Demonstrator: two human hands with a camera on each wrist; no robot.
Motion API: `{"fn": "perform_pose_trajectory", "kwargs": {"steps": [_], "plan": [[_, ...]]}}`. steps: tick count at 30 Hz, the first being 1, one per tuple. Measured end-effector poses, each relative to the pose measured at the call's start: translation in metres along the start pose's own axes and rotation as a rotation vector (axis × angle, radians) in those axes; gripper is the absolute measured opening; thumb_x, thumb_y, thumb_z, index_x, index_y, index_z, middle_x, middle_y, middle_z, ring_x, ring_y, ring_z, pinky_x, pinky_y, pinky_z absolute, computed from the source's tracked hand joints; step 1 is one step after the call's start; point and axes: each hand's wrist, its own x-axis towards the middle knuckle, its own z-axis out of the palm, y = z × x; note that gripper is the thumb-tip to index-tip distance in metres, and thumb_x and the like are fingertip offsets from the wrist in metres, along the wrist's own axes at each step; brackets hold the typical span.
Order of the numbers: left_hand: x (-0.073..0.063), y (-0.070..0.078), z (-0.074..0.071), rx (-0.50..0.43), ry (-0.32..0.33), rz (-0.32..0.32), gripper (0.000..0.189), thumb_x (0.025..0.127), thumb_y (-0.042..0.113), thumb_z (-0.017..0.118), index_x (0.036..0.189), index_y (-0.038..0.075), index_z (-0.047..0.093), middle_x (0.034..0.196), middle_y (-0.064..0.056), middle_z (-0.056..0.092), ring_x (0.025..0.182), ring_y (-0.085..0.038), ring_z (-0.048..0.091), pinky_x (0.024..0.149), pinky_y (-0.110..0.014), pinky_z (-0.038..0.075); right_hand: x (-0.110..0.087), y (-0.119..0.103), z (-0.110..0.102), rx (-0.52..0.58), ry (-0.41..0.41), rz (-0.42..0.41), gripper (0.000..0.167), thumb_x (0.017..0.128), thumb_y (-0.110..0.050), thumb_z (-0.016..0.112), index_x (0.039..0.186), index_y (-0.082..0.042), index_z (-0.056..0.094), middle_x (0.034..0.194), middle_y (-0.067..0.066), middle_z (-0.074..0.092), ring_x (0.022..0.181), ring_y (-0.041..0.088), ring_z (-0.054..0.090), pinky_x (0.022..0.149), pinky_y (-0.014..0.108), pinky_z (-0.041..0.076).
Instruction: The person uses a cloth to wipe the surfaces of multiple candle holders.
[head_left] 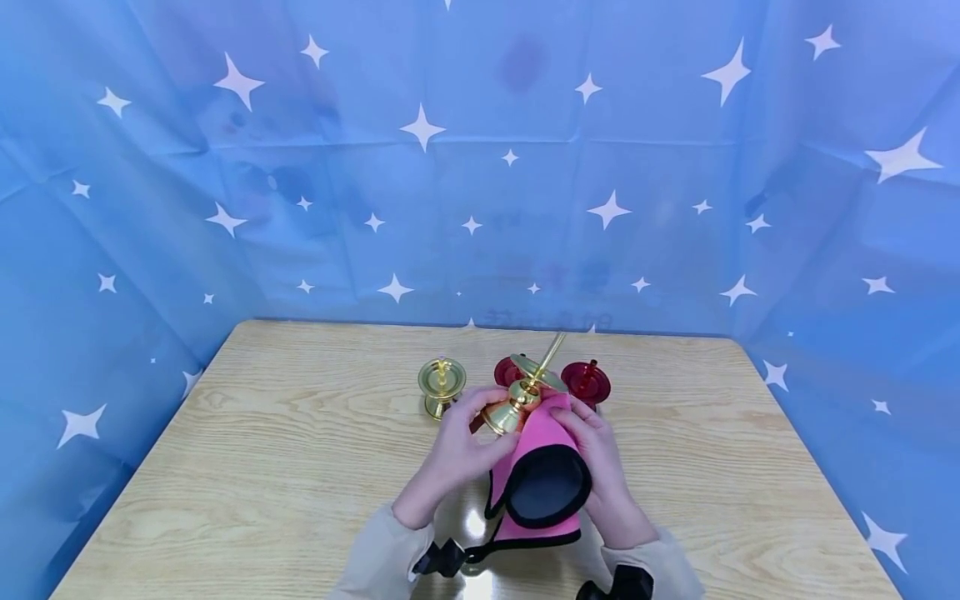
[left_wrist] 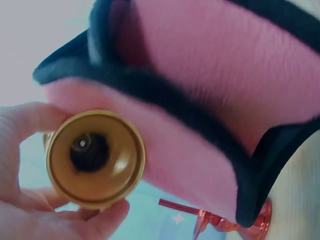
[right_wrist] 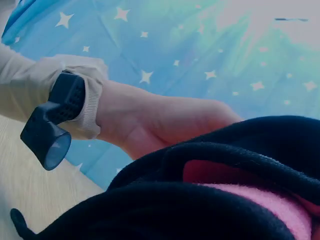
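Observation:
Above the table, my left hand (head_left: 459,446) grips a gold candlestick (head_left: 510,412) by its round base, thumb on the near side. It tilts up to the right, with a dish and a long thin rod at its far end. The left wrist view looks straight into the hollow underside of its base (left_wrist: 95,187). My right hand (head_left: 603,458) holds a thick pink cloth (head_left: 543,429) with black edging against the candlestick's stem. The cloth hangs in folds and hides some right fingers. In the right wrist view, the cloth (right_wrist: 265,197) covers the right hand.
A second gold candlestick (head_left: 441,379) stands left of the hands. Two red candlesticks stand behind, one (head_left: 587,383) at right and one (head_left: 506,372) partly hidden. Beneath the hands, a shiny patch (head_left: 474,525) shows on the wooden table (head_left: 285,467). A blue starry curtain (head_left: 480,183) hangs behind.

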Motion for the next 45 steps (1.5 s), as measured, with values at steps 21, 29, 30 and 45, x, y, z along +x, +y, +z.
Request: {"fn": "perform_pose_trajectory", "kwargs": {"steps": [21, 29, 30, 45], "plan": [[-0.006, -0.003, 0.029, -0.365, 0.312, -0.074, 0.056, 0.073, 0.001, 0.077, 0.124, -0.007, 0.055, 0.127, -0.024, 0.054, 0.115, -0.028, 0.053, 0.093, -0.032, 0.044, -0.005, -0.006, 0.001, 0.185, -0.059, -0.052, 0.030, 0.096, -0.005, 0.043, 0.093, -0.019, 0.069, 0.094, -0.004, 0.067, 0.087, 0.006, 0.058, 0.078, 0.018, 0.048], [-0.005, 0.001, 0.034, -0.426, 0.290, -0.089, 0.068, 0.074, -0.001, 0.075, 0.135, -0.003, 0.045, 0.129, -0.023, 0.052, 0.112, -0.030, 0.055, 0.090, -0.032, 0.046, -0.007, -0.006, 0.004, 0.152, -0.020, -0.030, 0.025, 0.096, -0.010, 0.046, 0.097, -0.021, 0.069, 0.099, -0.003, 0.067, 0.091, 0.009, 0.058, 0.081, 0.019, 0.048], [-0.004, 0.002, 0.034, -0.429, 0.297, -0.087, 0.068, 0.073, -0.002, 0.076, 0.135, -0.003, 0.046, 0.128, -0.024, 0.053, 0.112, -0.030, 0.055, 0.089, -0.033, 0.047, -0.007, -0.006, 0.004, 0.146, -0.016, -0.029, 0.024, 0.096, -0.010, 0.046, 0.097, -0.021, 0.069, 0.100, -0.003, 0.066, 0.091, 0.009, 0.059, 0.081, 0.019, 0.048], [0.005, 0.004, 0.028, -0.484, 0.405, -0.060, 0.058, 0.069, -0.001, 0.079, 0.118, -0.010, 0.048, 0.106, -0.017, 0.057, 0.095, -0.018, 0.058, 0.083, -0.034, 0.051, -0.017, 0.000, 0.005, -0.298, 0.046, -0.608, 0.025, 0.081, 0.012, 0.061, 0.103, 0.001, 0.067, 0.089, -0.001, 0.066, 0.075, 0.007, 0.060, 0.065, 0.016, 0.049]]}}
